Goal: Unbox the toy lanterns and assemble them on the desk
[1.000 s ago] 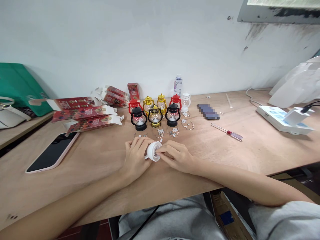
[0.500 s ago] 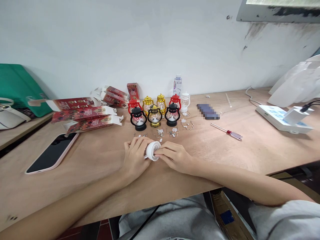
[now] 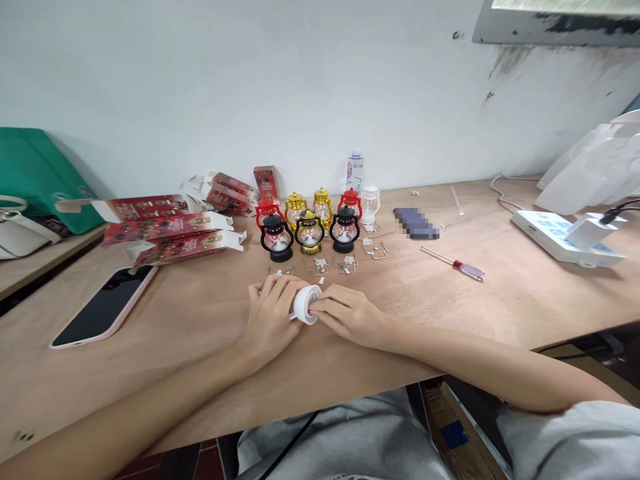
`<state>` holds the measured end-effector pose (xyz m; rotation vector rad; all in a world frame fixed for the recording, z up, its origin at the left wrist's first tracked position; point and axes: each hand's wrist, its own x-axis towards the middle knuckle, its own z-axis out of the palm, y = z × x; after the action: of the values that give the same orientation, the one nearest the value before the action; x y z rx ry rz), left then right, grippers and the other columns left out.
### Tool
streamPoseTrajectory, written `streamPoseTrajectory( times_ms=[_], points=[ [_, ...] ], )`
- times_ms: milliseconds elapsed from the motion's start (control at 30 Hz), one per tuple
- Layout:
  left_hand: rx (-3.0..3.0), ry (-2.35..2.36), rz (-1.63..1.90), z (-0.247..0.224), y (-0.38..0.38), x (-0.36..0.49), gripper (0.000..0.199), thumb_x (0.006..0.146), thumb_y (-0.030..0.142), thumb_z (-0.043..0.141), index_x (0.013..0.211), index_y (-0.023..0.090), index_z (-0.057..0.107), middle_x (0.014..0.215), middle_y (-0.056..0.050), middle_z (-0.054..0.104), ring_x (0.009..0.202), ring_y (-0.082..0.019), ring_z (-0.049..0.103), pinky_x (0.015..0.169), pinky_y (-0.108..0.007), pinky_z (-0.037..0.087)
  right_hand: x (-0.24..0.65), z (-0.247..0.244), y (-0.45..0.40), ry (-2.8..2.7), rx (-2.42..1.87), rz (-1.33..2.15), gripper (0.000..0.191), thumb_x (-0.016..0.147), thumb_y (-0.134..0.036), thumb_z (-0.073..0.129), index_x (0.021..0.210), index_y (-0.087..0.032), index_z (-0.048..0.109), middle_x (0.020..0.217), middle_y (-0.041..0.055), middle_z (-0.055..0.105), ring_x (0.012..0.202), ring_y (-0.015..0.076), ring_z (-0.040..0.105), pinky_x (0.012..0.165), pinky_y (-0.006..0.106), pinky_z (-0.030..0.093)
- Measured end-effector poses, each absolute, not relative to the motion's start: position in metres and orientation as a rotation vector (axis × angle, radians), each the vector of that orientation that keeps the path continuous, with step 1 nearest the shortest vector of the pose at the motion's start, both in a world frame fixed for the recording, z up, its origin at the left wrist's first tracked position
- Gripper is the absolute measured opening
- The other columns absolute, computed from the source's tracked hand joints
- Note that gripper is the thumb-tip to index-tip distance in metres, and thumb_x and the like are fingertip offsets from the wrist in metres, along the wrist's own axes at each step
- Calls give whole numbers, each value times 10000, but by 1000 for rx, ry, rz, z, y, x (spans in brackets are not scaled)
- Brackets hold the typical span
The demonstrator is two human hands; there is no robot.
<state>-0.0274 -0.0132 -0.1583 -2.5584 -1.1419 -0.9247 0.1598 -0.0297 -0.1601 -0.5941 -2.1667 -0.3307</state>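
My left hand [image 3: 274, 308] is wrapped around a white mini lantern [image 3: 304, 305] tipped on its side, its round base turned to the right. The rest of its body is hidden under my fingers. My right hand [image 3: 351, 313] has its thumb and fingers closed together, with the tips inside the hollow of that base; whatever they pinch there is too small to see. Just beyond my hands lie bent wire handles [image 3: 346, 265] with small white pieces and metal bits. Behind them stand black lanterns [image 3: 277, 239], gold lanterns [image 3: 309, 233], red lanterns [image 3: 351, 201] and another white lantern [image 3: 371, 203].
Opened red boxes [image 3: 185, 247] and a phone [image 3: 105, 307] lie to the left. On the right are a screwdriver [image 3: 457, 265], a blurred dark object [image 3: 416, 223] and a white power strip [image 3: 565, 240] with a plugged-in adapter. A water bottle [image 3: 355, 170] stands by the wall.
The white lantern's base has tilted and shifted very slightly downward in my grip, and my right fingertips have moved a little with it. Everything else stays in place.
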Motion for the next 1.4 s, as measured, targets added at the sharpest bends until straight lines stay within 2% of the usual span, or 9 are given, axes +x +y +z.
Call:
streamPoseTrajectory(
  times_ms=[267, 500, 600, 733, 833, 1033, 1133, 1267, 1400],
  points=[
    [-2565, -1139, -905, -158, -13, -27, 203, 782, 157, 600, 976, 215, 581, 1007, -29, 675, 924, -227, 544, 718, -351, 250, 156, -158, -29, -2184, -587, -498, 248, 947, -137, 416, 756, -152, 572, 664, 26, 581, 635, 118, 534, 619, 229, 472],
    [-2558, -1255, -881, -158, -10, -28, 192, 793, 187, 576, 982, 220, 578, 1013, -32, 674, 940, -232, 537, 725, -352, 255, 183, -158, -13, -2212, -606, -562, 136, 924, -124, 465, 838, -154, 566, 716, 30, 602, 685, 131, 532, 655, 246, 448],
    [-2578, -1315, -831, -156, -11, -27, 224, 759, 166, 556, 979, 210, 565, 1017, -46, 673, 942, -242, 537, 733, -358, 263, 212, -159, 15, -2130, -948, -494, 178, 931, -169, 439, 817, -165, 575, 758, 50, 607, 723, 151, 552, 661, 261, 433],
    [-2609, -1332, -788, -155, -11, -27, 225, 739, 164, 542, 963, 195, 541, 1024, -64, 671, 945, -252, 542, 742, -370, 279, 250, -159, 51, -2065, -1704, -187, 172, 895, -189, 455, 834, -144, 610, 878, 108, 650, 768, 181, 587, 688, 274, 420],
    [-2604, -1318, -767, -156, -12, -27, 220, 732, 155, 542, 947, 201, 545, 1014, -62, 671, 941, -253, 546, 746, -378, 287, 265, -160, 62, -2045, -1916, -103, 199, 876, -190, 463, 808, -138, 643, 864, 126, 679, 825, 207, 610, 735, 278, 410],
    [-2633, -1278, -724, -155, -11, -28, 273, 731, 169, 575, 996, 231, 586, 1061, -51, 661, 978, -247, 563, 751, -386, 290, 268, -166, 66, -2026, -1934, -127, 259, 879, -189, 426, 869, -124, 677, 923, 145, 694, 865, 229, 619, 770, 300, 413],
    [-2638, -1168, -747, -155, -11, -30, 286, 760, 203, 587, 1039, 267, 600, 1066, -31, 669, 954, -220, 594, 783, -394, 289, 269, -169, 69, -2002, -1917, -174, 279, 896, -208, 414, 921, -119, 677, 992, 148, 682, 962, 259, 587, 820, 326, 421],
    [-2553, -846, -768, -154, -17, -30, 268, 816, 209, 560, 1076, 263, 601, 1038, -34, 691, 903, -204, 626, 833, -415, 284, 272, -175, 74, -2010, -1800, -209, 319, 928, -230, 387, 1073, -121, 649, 1128, 136, 660, 1099, 275, 534, 946, 383, 405],
    [-2439, -630, -719, -141, -22, -26, 248, 832, 214, 553, 1074, 231, 606, 994, -42, 702, 808, -194, 632, 781, -396, 302, 274, -179, 74, -2138, -1609, -63, 382, 943, -206, 343, 1218, -110, 590, 1275, 139, 606, 1202, 253, 534, 1033, 392, 390]
  ],
)
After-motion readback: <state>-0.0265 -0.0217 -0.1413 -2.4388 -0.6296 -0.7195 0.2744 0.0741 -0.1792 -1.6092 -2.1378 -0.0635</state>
